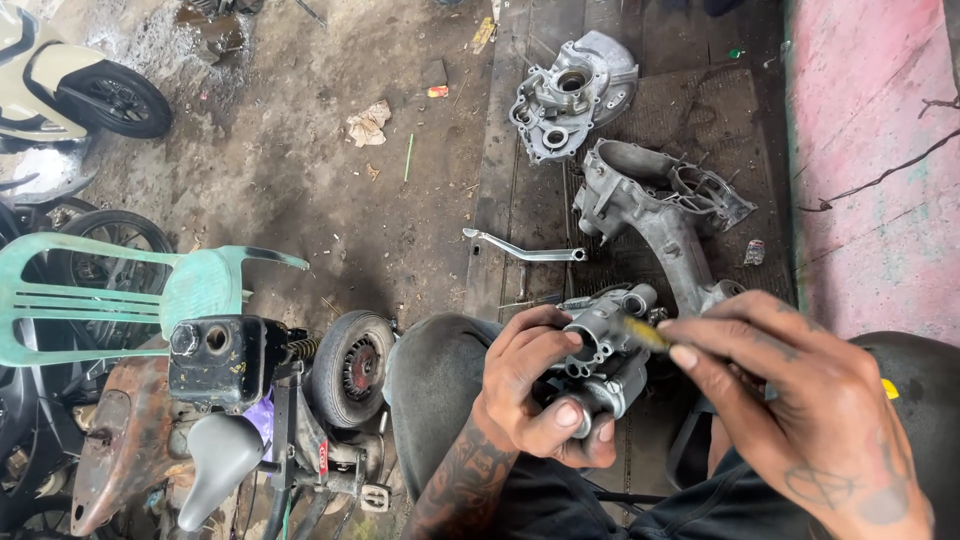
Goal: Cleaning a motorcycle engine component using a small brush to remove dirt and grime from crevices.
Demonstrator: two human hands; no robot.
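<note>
My right hand [800,410] is closest, fingers pinched on a thin yellow-tipped tool [645,333], its tip held against the carburettor [605,355] so it can get at the openings. My left hand [535,385] cups that carburettor from below, fingers curled tight round the body, thumb across the front, holding it steady over my lap. It is dull grey cast metal, lumpy, with round ports. Beyond the carburettor on the planks lie two grimy crankcase halves [660,205], [570,95], and to its left a bent steel lever [520,248].
</note>
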